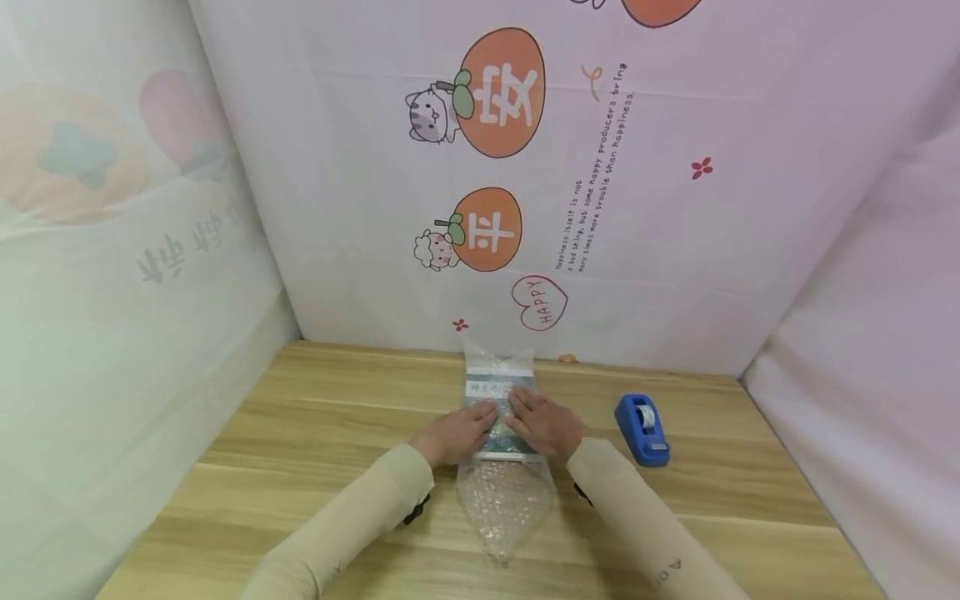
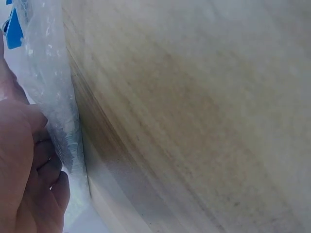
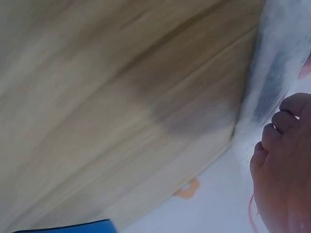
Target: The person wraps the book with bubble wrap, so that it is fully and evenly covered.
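Observation:
A book or flat box with a blue-green cover (image 1: 483, 388) lies under clear bubble wrap (image 1: 506, 500) on the table, the wrap extending beyond it at both ends. My left hand (image 1: 459, 432) rests on the left part of the package. Over its right part lies my right hand (image 1: 551, 423), fingers extended across the wrap. The left wrist view shows my left hand (image 2: 29, 170) against the puffy side of the bubble wrap (image 2: 48, 63). In the right wrist view, fingertips of my right hand (image 3: 286, 165) touch the wrapped top.
A blue tape dispenser (image 1: 642, 432) with a roll of tape stands right of my right hand. The wood-grain table (image 1: 337, 450) meets a white printed cloth (image 1: 375, 250) at the back. Plain-looking cloth sides (image 1: 862, 333) rise at left and right.

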Available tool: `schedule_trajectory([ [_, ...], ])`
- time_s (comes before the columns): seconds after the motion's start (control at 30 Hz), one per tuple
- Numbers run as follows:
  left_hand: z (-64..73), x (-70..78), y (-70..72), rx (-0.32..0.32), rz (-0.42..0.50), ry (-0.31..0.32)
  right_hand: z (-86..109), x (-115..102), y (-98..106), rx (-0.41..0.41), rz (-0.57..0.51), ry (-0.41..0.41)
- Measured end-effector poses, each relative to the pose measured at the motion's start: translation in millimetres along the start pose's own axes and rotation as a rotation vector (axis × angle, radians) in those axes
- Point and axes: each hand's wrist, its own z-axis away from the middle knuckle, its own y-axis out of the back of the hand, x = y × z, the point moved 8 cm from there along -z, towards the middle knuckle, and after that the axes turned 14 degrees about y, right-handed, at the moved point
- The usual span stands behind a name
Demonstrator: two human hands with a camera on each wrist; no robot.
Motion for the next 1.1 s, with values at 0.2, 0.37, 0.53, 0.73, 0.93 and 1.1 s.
schedule_trajectory([
  [0.2,-2.0,0.4,0.1,-0.014,-0.021,0.002,10.4,16.2,-1.8,0.011,-0.047,-0.013],
  [0.37,-5.0,1.1,-1.3,-0.004,-0.011,-0.016,16.0,21.7,-4.8,0.015,-0.102,-0.009],
  [0.53,-9.1,-2.0,-3.9,-0.006,0.070,-0.045,19.3,26.0,-7.6,0.009,-0.130,-0.025],
  [0.73,-7.8,-13.3,-6.1,-0.039,0.156,-0.062,18.7,22.8,-9.8,-0.012,-0.157,-0.032],
  [0.93,0.5,-18.3,-2.1,-0.057,0.153,-0.074,15.5,20.2,-7.8,-0.011,-0.130,-0.028],
  [1.1,12.8,-12.5,6.2,-0.051,0.084,-0.123,14.9,20.1,-7.8,-0.011,-0.116,-0.019],
])
